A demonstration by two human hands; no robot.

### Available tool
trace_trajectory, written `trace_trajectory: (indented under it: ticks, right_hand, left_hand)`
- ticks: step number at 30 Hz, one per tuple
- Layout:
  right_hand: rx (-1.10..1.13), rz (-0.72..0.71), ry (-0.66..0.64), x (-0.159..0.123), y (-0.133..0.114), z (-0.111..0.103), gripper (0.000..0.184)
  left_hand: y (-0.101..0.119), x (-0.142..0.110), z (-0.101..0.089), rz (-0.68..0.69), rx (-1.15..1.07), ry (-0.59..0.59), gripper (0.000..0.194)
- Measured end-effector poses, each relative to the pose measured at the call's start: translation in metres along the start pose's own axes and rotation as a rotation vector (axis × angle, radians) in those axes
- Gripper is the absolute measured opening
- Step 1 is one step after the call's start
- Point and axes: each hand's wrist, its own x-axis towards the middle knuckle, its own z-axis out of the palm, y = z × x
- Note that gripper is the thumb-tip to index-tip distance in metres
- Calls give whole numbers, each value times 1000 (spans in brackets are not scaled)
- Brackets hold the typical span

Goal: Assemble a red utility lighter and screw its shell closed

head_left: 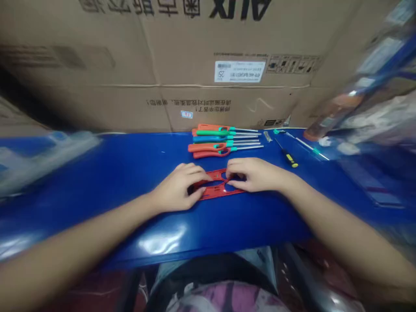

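Observation:
Two red plastic lighter casing halves lie side by side on the blue table, with trigger openings toward their right ends. My left hand is curled over their left ends, fingers on the far half and thumb on the near half. At the right ends, my right hand bends its fingers and thumb onto the pieces around the trigger openings. Whether it pinches any small part is hidden. Just beyond my hands lies a row of assembled stick lighters in orange, green and blue, with metal tubes pointing right.
A large cardboard sheet stands along the back of the blue table. Rightward lie a black-and-yellow screwdriver, a loose metal tube with a teal part and a blurred flat object. A pale blurred object sits at left.

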Motion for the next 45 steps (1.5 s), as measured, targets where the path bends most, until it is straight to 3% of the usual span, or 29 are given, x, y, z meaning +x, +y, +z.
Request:
trace_trajectory:
  ticks: [5, 10, 15, 17, 20, 26, 29, 33, 37, 39, 45]
  right_hand:
    - [-2, 24, -5, 1, 3, 1, 8]
    - [3, 7, 20, 0, 2, 2, 10]
    - [35, 21, 157, 2, 13, 1, 23]
    - [-40, 140, 267, 1, 26, -2, 25]
    - [-164, 435, 450, -7, 56, -15, 22]
    - [-285, 962, 775, -59, 124, -50, 23]
    - [-294, 1185, 826, -85, 146, -55, 23]
    - [-226, 1350, 743, -98, 165, -44, 14]
    - [-160, 1388, 684, -95, 173, -36, 4]
    - [-138, 1368, 695, -92, 172, -38, 7]
    - [-52, 1170, 800, -71, 143, -55, 8]
  left_hand:
    - [-15, 4, 6, 17, -112, 72, 16]
    - [-14, 4, 5, 23, -99, 76, 17]
    - [-10, 1, 4, 31, -15, 71, 18]
    - [-9, 0, 3, 44, 10, 73, 19]
    - [-5, -1, 1, 63, 43, 44, 26]
    - [-1, -3, 1, 77, 106, -61, 49]
    - [-2, -3, 2, 81, 117, -68, 53]
    - [-5, -3, 4, 97, 130, -54, 43]
    - [-7, -3, 3, 135, 158, -39, 37]
    - [-8, -3, 1, 155, 172, -24, 35]
    - [-10, -1, -8, 152, 199, 23, 31]
